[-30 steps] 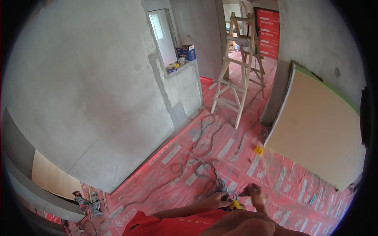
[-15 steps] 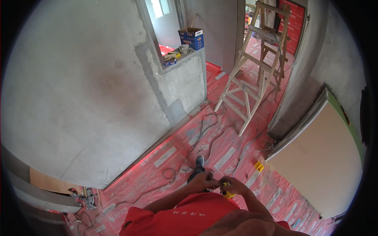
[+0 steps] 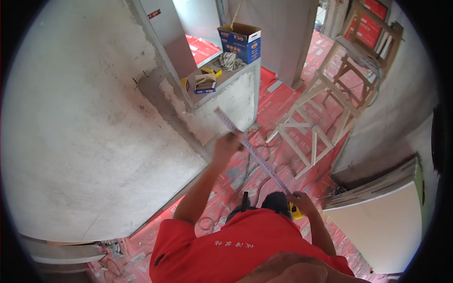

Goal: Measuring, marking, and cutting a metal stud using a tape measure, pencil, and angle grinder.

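A tape measure [image 3: 264, 163] has its pale blade drawn out diagonally in front of me. My left hand [image 3: 227, 147] is closed on the blade a little short of its free end, which points up toward the low wall ledge. In my right hand [image 3: 303, 203], beside my body, is the yellow case, partly hidden by the fingers; the blade runs out of it. Just past the left hand stands the low wall [image 3: 236, 101], with patchy grey and white plaster. Both arms come out of a red shirt.
On the ledge are a blue carton [image 3: 240, 45], a crumpled striped cloth [image 3: 230, 61] and a small open box [image 3: 205, 83]. A wooden stepladder [image 3: 325, 104] stands ahead right. Stacked boards [image 3: 377, 221] lean at the right. Cables [image 3: 257, 177] cross the red floor covering.
My hands were together near my body; the left has moved forward and up, drawing the blade out of the yellow case. I am nearer the low wall and the ledge.
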{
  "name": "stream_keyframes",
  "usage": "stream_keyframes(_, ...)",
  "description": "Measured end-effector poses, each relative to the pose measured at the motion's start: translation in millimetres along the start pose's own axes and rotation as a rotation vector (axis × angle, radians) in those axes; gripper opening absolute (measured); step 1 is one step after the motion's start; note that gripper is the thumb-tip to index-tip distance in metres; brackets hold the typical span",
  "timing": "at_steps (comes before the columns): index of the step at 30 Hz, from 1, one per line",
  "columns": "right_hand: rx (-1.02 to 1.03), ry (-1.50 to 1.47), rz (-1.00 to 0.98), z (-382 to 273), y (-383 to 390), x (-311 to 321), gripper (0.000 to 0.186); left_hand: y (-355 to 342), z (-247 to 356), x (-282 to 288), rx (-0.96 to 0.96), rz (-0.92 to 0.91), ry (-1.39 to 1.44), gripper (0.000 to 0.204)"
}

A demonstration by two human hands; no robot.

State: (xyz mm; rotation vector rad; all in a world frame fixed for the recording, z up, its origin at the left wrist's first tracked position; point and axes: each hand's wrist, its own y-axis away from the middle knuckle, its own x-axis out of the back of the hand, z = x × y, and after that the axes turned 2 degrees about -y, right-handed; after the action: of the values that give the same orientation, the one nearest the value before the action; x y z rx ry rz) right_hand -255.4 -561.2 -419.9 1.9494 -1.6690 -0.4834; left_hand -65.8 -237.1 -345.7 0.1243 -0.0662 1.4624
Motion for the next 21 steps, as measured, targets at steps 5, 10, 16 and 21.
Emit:
stream_keyframes(5, 0.041, -0.057, -0.074, -91.6, -119.1, 3.3, 0.028, -26.9, -41.5, -96.2, 0.157, -0.303, 0.074, 0.035)
stream_keyframes(10, -0.177, -0.161, -0.132, -84.5, -197.5, 108.8, 0.033, -242.8, -55.3, -25.9, -0.049, -0.008, -0.304, 0.029)
stream_keyframes(16, -0.218, -0.118, -0.295, -122.5, -246.7, 236.9, 0.034, -465.4, 6.3, 83.2, -0.115, 0.617, 0.081, 0.029)
stream_keyframes(21, 0.019, -0.031, -0.283, -269.3, -380.9, 157.0, 0.031, -477.1, -27.3, -7.4, -0.377, 0.153, -0.621, 0.028)
